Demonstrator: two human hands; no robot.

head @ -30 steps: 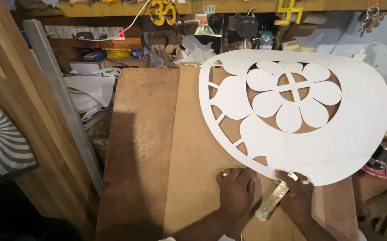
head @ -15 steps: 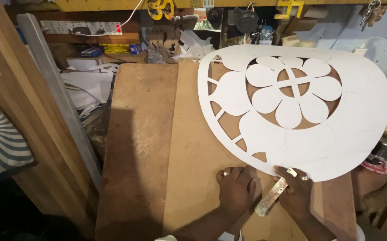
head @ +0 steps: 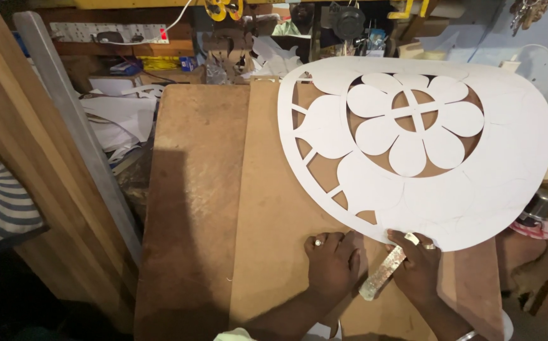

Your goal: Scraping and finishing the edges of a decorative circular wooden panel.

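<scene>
While most of the white cutout panel (head: 438,145) already shows finished flower petals and rim openings, its 6 o'clock edge looks uncut. Left hand (head: 332,264): flat on the brown bench (head: 223,189) board, grip pressed together, fingertips touching the panel edge. Right hand (head: 418,266): at 5 o'clock, grip pinching a speckled blade tool (head: 382,273) against that edge.

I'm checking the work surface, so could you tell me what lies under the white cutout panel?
Brown board shows through the white cutout panel openings; what its solid parts cover is hidden.
</scene>
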